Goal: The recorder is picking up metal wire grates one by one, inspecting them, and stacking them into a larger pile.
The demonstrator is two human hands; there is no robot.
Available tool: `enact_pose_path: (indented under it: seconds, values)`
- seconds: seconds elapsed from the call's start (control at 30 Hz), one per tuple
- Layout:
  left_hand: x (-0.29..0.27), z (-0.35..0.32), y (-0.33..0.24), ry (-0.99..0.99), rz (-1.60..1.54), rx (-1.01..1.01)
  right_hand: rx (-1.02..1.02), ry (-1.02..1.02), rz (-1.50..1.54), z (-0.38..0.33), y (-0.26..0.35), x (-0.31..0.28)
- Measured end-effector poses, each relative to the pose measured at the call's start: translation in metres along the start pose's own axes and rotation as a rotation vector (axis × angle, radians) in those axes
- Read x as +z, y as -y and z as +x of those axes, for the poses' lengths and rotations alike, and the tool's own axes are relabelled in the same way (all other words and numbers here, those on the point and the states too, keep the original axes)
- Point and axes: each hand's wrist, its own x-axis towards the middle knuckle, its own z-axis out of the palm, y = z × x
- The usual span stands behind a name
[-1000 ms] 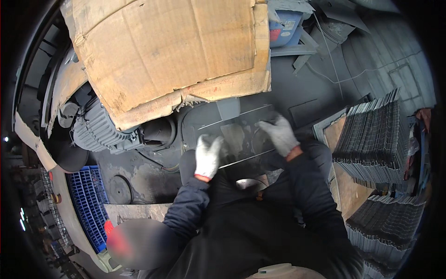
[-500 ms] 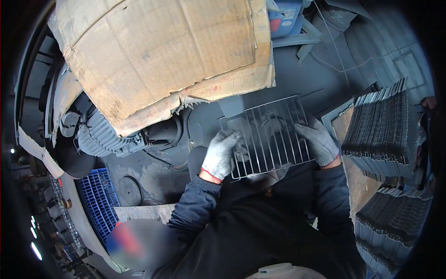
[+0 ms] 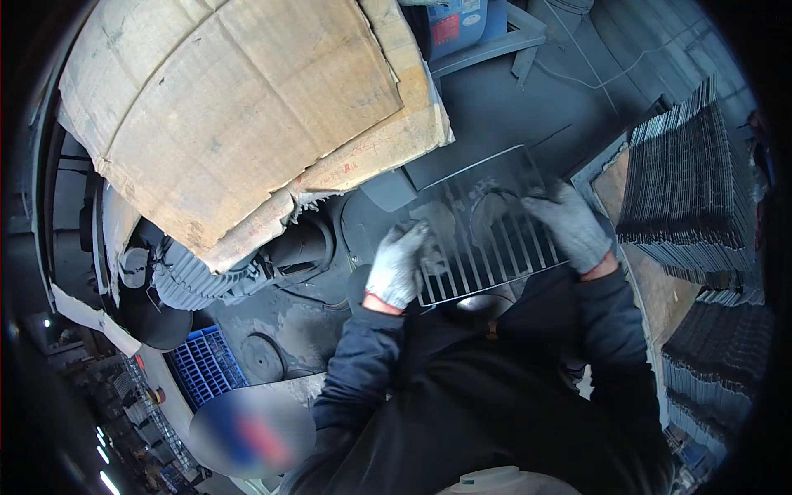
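Observation:
I hold a rectangular metal wire rack [image 3: 495,285] in front of my body, its thin parallel bars running away from me. On its left side is my left hand [image 3: 396,268], in a whitish knit glove, with the fingers closed at the edge. My right hand [image 3: 575,231], gloved the same way, grips the opposite side; its fingertips are smeared by motion. The far bars of the rack are blurred too. A grey flat metal piece [image 3: 389,191] shows just beyond the rack, under the cardboard.
A large torn cardboard sheet [image 3: 239,115] covers the machine at the far left, beside a ribbed motor [image 3: 202,276]. Tall stacks of dark wire racks [image 3: 681,181] stand to my right. A blue plastic crate [image 3: 206,363] sits at lower left, a blue container [image 3: 460,29] at the back.
The view has turned, so the cardboard sits farther left and the stacks shift. The rack stays between both hands, tilted slightly more, with its bars now more blurred.

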Motion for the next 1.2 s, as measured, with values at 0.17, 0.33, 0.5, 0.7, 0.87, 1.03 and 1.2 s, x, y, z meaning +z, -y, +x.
enact_pose_path:
  seconds: [0.17, 0.33, 0.5, 0.7, 0.87, 1.03, 1.2]
  values:
    - [-0.03, -0.029, -0.008, -0.111, -0.008, 0.055, -0.047, 0.196, -0.064, 0.022, -0.018, 0.026]
    - [-0.151, -0.116, -0.011, -0.443, -0.124, 0.129, 0.011, 0.416, -0.183, 0.024, -0.058, 0.166]
    - [-0.151, -0.191, -0.003, -0.489, -0.046, 0.343, -0.196, 0.552, -0.086, -0.009, -0.063, 0.185]
    - [-0.108, -0.212, 0.012, -0.393, 0.063, 0.448, -0.107, 0.554, 0.118, -0.045, -0.037, 0.147]
    - [-0.087, -0.201, 0.01, -0.369, 0.392, 0.665, -0.246, 0.405, -0.069, -0.06, -0.037, 0.117]
    - [-0.06, -0.192, 0.008, -0.36, 0.519, 0.817, -0.296, 0.282, 0.022, -0.061, -0.043, 0.103]
    - [-0.055, -0.183, 0.008, -0.393, 0.588, 0.944, -0.382, 0.294, 0.022, -0.056, -0.03, 0.1]
